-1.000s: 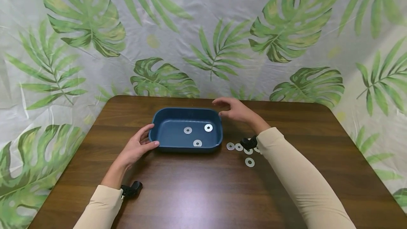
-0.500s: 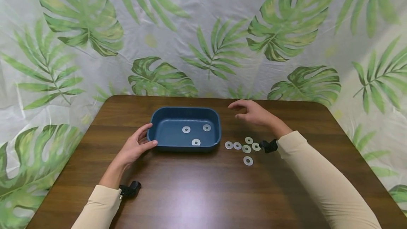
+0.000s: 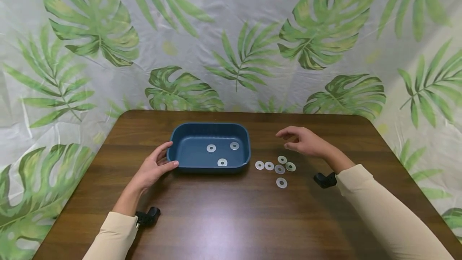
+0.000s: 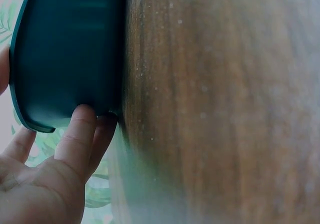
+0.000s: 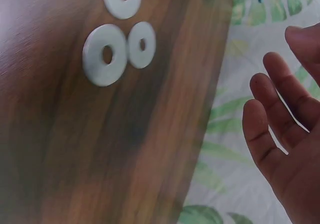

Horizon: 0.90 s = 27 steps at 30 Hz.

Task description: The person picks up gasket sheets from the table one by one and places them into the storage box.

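A blue rectangular tray [image 3: 209, 169] stands on the table with three flat metal washers [image 3: 207, 148] lying inside. My left hand [image 3: 152, 168] holds its left end, thumb at the front corner and fingers against the outer wall; the left wrist view shows fingertips [image 4: 82, 115] touching that wall. To the right of the tray several more washers [image 3: 276, 169] lie flat in a loose group. Above and just behind them hovers my right hand [image 3: 306, 141], its fingers loosely bent and holding nothing. In the right wrist view, washers [image 5: 92, 58] lie apart from that hand.
The brown wooden table [image 3: 216, 216] has its back edge close behind the tray. A leaf-printed cloth [image 3: 231, 43] hangs beyond it. Each wrist wears a small black camera [image 3: 325, 180].
My right hand has moved away from the tray's right end, rightward and then nearer to me, toward the loose washers. My left hand stays at the tray.
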Each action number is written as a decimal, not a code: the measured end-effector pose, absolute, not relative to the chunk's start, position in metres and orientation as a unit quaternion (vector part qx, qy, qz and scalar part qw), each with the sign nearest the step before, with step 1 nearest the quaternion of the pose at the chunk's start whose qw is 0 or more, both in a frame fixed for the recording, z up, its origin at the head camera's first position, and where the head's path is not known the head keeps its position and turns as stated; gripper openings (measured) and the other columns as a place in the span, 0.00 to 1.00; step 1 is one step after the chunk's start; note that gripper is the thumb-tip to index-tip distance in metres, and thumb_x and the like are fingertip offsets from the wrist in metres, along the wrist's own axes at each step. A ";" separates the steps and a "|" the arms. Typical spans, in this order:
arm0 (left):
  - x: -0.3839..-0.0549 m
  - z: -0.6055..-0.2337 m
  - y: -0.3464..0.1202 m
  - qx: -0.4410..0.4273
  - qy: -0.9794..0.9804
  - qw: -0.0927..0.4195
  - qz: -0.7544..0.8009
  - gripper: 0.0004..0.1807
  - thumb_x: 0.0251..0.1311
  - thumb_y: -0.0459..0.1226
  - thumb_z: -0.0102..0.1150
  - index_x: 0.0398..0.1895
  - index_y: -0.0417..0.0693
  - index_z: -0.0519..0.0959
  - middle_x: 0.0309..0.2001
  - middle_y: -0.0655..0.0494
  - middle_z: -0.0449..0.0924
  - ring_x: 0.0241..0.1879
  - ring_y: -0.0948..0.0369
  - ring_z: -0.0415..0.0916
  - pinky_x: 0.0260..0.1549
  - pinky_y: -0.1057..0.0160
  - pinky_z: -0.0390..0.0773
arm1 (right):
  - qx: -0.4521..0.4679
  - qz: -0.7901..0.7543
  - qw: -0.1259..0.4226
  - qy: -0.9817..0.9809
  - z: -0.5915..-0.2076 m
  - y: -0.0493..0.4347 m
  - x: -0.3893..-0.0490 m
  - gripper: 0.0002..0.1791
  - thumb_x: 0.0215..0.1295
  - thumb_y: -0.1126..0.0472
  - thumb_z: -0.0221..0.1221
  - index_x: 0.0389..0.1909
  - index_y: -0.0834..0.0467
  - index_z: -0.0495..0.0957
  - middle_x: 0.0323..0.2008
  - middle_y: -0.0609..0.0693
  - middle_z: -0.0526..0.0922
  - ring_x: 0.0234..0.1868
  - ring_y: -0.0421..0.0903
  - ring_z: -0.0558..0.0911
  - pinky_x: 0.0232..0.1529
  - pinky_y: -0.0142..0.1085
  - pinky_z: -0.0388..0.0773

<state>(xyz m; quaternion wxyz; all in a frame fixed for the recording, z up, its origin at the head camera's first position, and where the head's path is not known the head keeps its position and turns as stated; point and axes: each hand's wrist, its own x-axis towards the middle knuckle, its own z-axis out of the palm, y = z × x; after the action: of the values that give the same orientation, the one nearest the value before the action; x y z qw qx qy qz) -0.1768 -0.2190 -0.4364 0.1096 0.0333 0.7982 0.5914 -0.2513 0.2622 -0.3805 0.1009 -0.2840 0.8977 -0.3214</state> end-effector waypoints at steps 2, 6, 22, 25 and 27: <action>-0.177 -0.437 -0.218 0.033 0.797 0.110 0.593 0.41 0.67 0.37 0.60 0.79 0.48 0.51 0.77 0.34 0.51 0.73 0.36 0.57 0.62 0.56 0.72 | -0.282 -0.323 0.101 0.898 -0.383 0.269 -0.245 0.20 0.68 0.68 0.59 0.61 0.61 0.75 0.58 0.63 0.79 0.57 0.63 0.77 0.51 0.49 0.79; -0.176 -0.437 -0.216 0.038 0.795 0.119 0.594 0.42 0.67 0.38 0.60 0.79 0.49 0.50 0.78 0.34 0.49 0.74 0.35 0.56 0.66 0.47 0.69 | -0.275 -0.314 0.099 0.903 -0.390 0.281 -0.231 0.20 0.67 0.68 0.60 0.59 0.60 0.76 0.58 0.61 0.80 0.56 0.60 0.78 0.49 0.45 0.79; -0.175 -0.437 -0.218 0.033 0.795 0.119 0.594 0.42 0.67 0.39 0.60 0.79 0.50 0.50 0.78 0.35 0.48 0.74 0.35 0.56 0.68 0.41 0.64 | -0.294 -0.230 0.052 0.926 -0.429 0.293 -0.213 0.18 0.58 0.68 0.67 0.51 0.61 0.81 0.49 0.55 0.84 0.48 0.53 0.82 0.49 0.47 0.79; -0.175 -0.437 -0.218 0.033 0.792 0.119 0.597 0.42 0.67 0.39 0.61 0.79 0.50 0.50 0.78 0.35 0.49 0.74 0.36 0.56 0.67 0.41 0.65 | -0.295 -0.218 0.053 0.929 -0.432 0.292 -0.213 0.18 0.58 0.68 0.67 0.51 0.61 0.81 0.48 0.56 0.84 0.47 0.52 0.82 0.48 0.48 0.80; -0.176 -0.436 -0.218 0.033 0.791 0.120 0.599 0.42 0.67 0.38 0.60 0.79 0.49 0.49 0.78 0.34 0.49 0.74 0.36 0.56 0.67 0.42 0.65 | -0.295 -0.207 0.052 0.931 -0.434 0.292 -0.213 0.17 0.59 0.67 0.67 0.50 0.61 0.81 0.47 0.55 0.84 0.47 0.52 0.82 0.47 0.49 0.79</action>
<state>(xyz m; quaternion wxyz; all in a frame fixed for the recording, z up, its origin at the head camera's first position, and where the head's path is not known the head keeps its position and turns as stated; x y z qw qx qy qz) -0.1755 -0.2180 -0.4363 0.1199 0.0335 0.7912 0.5987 -0.2127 0.2920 -0.4335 0.0523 -0.2953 0.9312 -0.2071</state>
